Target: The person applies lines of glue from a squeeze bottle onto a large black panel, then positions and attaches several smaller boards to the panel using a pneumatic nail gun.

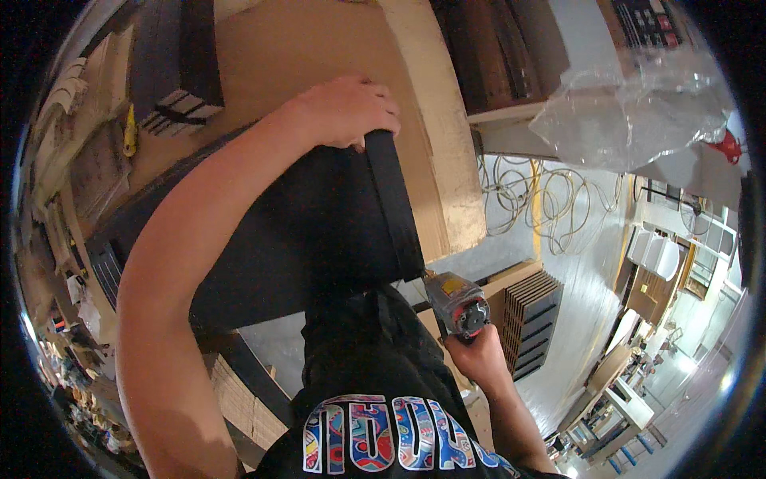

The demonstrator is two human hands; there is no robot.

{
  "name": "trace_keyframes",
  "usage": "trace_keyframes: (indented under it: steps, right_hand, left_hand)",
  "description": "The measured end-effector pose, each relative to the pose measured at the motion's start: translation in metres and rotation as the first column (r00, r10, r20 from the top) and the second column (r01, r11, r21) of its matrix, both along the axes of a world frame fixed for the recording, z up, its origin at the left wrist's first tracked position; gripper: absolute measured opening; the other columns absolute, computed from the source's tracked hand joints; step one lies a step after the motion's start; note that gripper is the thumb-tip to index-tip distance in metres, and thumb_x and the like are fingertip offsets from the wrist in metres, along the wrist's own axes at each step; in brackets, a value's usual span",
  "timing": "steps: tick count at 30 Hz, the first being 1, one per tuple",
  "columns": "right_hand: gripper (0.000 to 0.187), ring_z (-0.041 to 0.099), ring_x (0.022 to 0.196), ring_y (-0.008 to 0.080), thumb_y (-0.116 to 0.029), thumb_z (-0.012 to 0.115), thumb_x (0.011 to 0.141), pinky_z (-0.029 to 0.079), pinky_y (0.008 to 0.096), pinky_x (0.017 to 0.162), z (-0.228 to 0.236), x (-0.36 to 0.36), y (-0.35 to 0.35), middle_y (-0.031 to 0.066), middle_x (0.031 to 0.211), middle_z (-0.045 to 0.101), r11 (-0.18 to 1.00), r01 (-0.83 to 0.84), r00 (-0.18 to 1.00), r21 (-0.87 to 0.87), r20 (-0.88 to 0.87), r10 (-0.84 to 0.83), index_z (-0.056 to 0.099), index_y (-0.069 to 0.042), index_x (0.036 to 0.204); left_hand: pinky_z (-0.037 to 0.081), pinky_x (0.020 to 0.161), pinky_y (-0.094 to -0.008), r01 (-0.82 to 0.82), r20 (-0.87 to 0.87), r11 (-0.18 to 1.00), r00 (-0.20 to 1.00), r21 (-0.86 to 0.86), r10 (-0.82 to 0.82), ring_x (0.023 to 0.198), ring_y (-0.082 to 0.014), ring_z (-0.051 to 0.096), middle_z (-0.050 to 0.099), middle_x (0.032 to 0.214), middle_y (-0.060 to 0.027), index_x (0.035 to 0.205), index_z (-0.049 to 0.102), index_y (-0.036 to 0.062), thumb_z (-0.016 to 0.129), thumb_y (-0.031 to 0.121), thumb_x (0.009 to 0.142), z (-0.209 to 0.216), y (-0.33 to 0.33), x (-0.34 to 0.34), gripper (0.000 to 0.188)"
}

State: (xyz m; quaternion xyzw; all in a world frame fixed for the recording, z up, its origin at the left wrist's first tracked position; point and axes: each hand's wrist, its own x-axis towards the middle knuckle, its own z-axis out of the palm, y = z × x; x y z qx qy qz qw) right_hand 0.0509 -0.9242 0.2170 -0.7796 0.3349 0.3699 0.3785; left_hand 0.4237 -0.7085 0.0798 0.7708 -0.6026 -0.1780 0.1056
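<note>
A large black panel lies in front of me, with a narrow black strip along its right edge. My left hand reaches across the panel, its fingers curled over the far end of that strip. At the near right corner, my right hand grips a nail gun with a grey body and a red and black cap. The gun's nose is at or very close to the strip's near end; I cannot tell whether it touches.
Brown cardboard lies under the panel. Stacked dark boards and a yellow cutter are at the left. Clear plastic wrap hangs over the right bench. A coiled hose and slatted dark pieces are on the right.
</note>
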Motion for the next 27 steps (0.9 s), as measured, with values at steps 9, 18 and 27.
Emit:
trace_keyframes:
  steps: [9, 18, 27]
  right_hand:
    - [0.023, 0.07, 0.076, 0.0237, -0.016, 0.07, 0.085, 0.056, 0.0424, 0.075, 0.014, 0.093, 0.016, 0.0166, 0.076, 0.07, 0.994, 0.09, 0.993, 0.065, 0.066, -0.094, 0.07, 0.005, 0.095]
    - [0.021, 0.063, 0.072, 0.0152, -0.015, 0.069, 0.087, 0.051, 0.0389, 0.066, -0.002, 0.177, 0.046, 0.0111, 0.075, 0.068, 0.994, 0.082, 0.983, 0.066, 0.156, -0.092, 0.067, 0.005, 0.09]
    - [0.019, 0.06, 0.068, 0.0152, -0.014, 0.069, 0.086, 0.049, 0.0372, 0.063, -0.016, 0.215, 0.059, 0.0081, 0.07, 0.065, 0.995, 0.098, 0.989, 0.019, 0.112, -0.1, 0.065, 0.004, 0.087]
  left_hand:
    - [0.046, 0.116, -0.051, -0.052, -0.121, 0.999, 0.991, 0.004, 0.052, 0.136, -0.0304, 0.054, 0.062, 0.134, -0.0004, 0.124, 0.069, 0.0208, 0.089, 0.019, 0.074, -0.005, 0.002, 0.021, 0.054]
    - [0.041, 0.12, -0.054, -0.132, -0.207, 0.986, 0.972, -0.106, 0.108, 0.145, -0.0345, 0.043, 0.058, 0.139, 0.0001, 0.124, 0.071, 0.0278, 0.089, 0.014, 0.07, -0.019, 0.012, 0.027, 0.058]
    - [0.045, 0.114, -0.0518, -0.119, -0.169, 0.971, 0.982, -0.207, 0.085, 0.135, -0.0347, 0.051, 0.062, 0.131, -0.0019, 0.113, 0.076, 0.0291, 0.088, 0.016, 0.067, -0.024, 0.01, 0.03, 0.049]
